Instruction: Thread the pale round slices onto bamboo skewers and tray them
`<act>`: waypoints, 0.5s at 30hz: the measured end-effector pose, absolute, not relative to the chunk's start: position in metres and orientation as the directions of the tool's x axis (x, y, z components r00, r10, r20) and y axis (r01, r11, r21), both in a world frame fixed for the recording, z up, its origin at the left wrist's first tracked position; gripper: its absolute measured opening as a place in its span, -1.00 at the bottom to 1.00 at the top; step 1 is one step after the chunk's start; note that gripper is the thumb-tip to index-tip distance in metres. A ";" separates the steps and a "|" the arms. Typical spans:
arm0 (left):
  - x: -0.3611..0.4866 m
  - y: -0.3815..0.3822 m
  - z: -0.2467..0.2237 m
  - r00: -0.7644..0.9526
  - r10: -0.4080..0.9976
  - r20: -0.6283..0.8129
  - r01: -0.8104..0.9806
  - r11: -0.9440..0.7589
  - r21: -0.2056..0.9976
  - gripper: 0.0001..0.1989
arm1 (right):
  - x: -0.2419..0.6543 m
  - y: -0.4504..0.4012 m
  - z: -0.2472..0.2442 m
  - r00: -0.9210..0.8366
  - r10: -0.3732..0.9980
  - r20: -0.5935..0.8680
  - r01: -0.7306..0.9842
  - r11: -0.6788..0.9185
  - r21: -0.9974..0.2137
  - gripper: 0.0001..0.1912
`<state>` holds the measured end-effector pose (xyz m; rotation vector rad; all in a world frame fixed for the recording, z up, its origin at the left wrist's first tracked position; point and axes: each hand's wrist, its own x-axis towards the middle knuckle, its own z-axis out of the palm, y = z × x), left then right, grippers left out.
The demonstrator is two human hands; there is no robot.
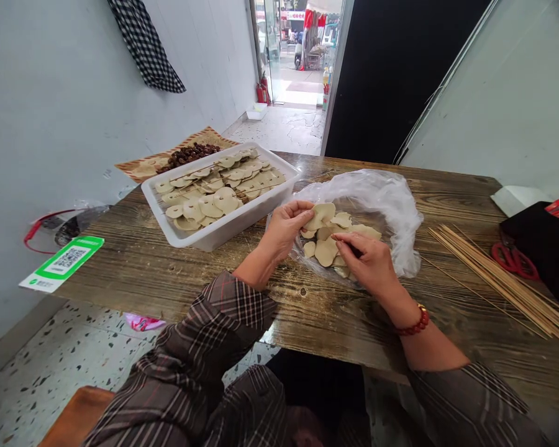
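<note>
My left hand [286, 226] pinches a thin, beige, roundish slice [323, 214] between thumb and fingers, above an open clear plastic bag [377, 186]. More loose beige slices [327, 251] lie in the bag. My right hand [370, 257], with a red bead bracelet on its wrist, hovers over these slices with thumb and forefinger pressed together. What sits between those fingertips, if anything, is too small to tell. Left of the bag stands a white plastic tub [209, 239] of similar slices threaded on thin sticks [226, 202].
Several thin bamboo skewers [498, 279] lie on the right of the wooden table [302, 316], near red-handled scissors [515, 261] and a black container [540, 236]. Dark reddish-brown pieces [189, 155] sit on a sheet behind the tub. A QR-code card [65, 264] is at the left edge.
</note>
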<state>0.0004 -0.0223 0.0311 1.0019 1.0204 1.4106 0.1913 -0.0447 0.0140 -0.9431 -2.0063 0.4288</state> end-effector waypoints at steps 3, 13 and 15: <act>0.000 -0.023 0.032 -0.084 0.994 0.074 -0.214 -0.091 0.973 -0.81 | 0.191 -0.044 0.013 -0.341 0.767 0.544 0.467 0.640 -0.610 -0.79; 0.003 -0.022 0.031 -0.145 0.973 0.177 -0.068 -0.188 0.980 -0.84 | 0.190 -0.043 0.012 -0.323 0.786 0.528 0.507 0.614 -0.605 -0.83; 0.004 -0.022 0.030 -0.148 0.968 0.203 -0.024 -0.208 0.978 -0.85 | 0.190 -0.043 0.011 -0.318 0.786 0.531 0.510 0.613 -0.603 -0.83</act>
